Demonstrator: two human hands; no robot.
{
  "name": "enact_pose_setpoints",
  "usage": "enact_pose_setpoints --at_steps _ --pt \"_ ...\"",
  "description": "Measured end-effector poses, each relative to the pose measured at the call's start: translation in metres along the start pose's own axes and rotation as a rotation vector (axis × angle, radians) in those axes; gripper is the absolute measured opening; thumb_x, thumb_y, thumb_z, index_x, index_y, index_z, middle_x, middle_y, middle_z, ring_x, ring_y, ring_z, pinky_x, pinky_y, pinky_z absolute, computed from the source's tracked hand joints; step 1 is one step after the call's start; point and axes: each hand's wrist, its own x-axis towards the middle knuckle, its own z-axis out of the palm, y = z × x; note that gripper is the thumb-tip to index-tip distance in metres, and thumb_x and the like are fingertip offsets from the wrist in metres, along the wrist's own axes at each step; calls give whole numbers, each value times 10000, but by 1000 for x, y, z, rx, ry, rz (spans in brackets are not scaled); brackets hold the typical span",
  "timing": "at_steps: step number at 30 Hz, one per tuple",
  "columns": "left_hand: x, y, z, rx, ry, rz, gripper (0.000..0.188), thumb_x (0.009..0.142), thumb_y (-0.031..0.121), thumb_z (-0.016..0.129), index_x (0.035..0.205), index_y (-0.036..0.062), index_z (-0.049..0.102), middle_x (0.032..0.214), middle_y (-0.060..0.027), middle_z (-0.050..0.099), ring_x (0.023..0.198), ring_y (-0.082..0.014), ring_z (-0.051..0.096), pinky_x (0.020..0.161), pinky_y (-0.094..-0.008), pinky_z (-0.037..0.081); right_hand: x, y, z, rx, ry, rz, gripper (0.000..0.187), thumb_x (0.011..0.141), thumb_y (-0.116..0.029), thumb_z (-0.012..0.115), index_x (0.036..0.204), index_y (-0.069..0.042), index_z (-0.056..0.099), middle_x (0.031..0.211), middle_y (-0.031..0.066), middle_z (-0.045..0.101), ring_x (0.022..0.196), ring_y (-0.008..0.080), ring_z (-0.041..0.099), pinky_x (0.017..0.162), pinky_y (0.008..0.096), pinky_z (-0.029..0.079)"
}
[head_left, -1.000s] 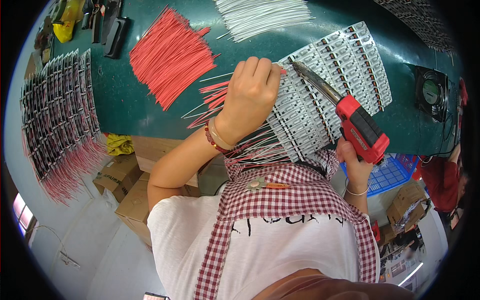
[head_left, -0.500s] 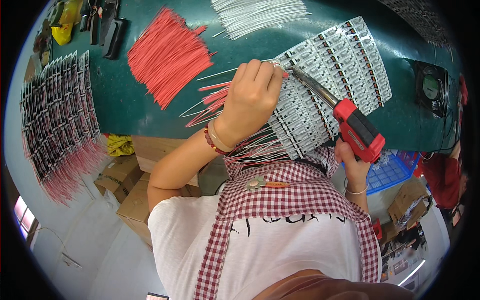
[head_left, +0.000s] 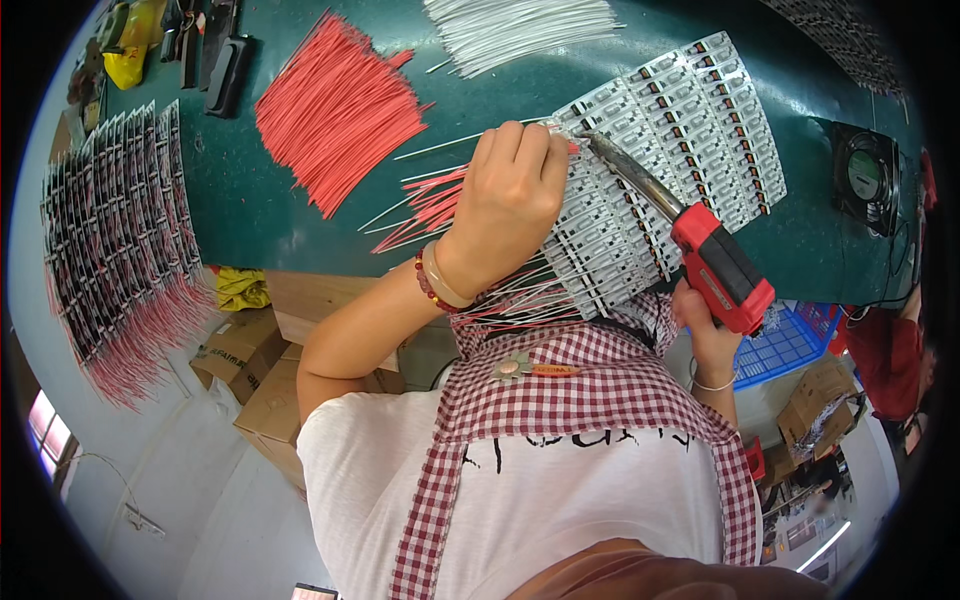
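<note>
My left hand [head_left: 510,200] rests on a white panel of small circuit boards [head_left: 680,150] on the green table, fingers curled over a red wire at the panel's upper left edge. Red and white wires [head_left: 430,200] stick out from under the hand. My right hand [head_left: 710,335] grips the red handle of a soldering iron [head_left: 715,265]. Its metal tip [head_left: 600,148] points at the spot just beside my left fingertips.
A loose pile of red wires [head_left: 335,105] and a pile of white wires [head_left: 520,25] lie at the table's far side. Finished boards with red leads [head_left: 110,250] are stacked at the left. A small fan [head_left: 865,175] sits right. Cardboard boxes [head_left: 260,340] and a blue crate [head_left: 790,340] stand below.
The soldering iron's tip has shifted slightly toward my left fingertips on the panel. My left hand has stayed in place.
</note>
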Motion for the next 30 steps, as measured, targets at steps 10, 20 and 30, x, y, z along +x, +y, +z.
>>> enact_pose_setpoints --at_steps 10,20,30 --pt "1 0 -6 29 -18 2 257 759 9 657 1015 -14 678 835 -73 520 770 -237 522 690 -351 430 2 1 7 -21 70 -197 467 948 -258 682 1234 83 541 664 68 563 504 116 474 469 251 354" --pt "-7 8 -2 -83 -1 -32 291 743 9 656 1031 -15 688 821 -77 513 759 -237 529 690 -353 446 -9 26 -1 -74 66 -169 476 940 -277 701 1234 66 550 668 68 565 506 113 475 470 240 354" --pt "-2 13 -5 -16 -69 -56 284 740 -2 639 1019 -22 682 819 -90 498 782 -247 538 707 -361 449 -5 23 -2 -163 5 -145 379 943 -244 684 1149 47 557 666 52 552 532 107 483 485 247 359"
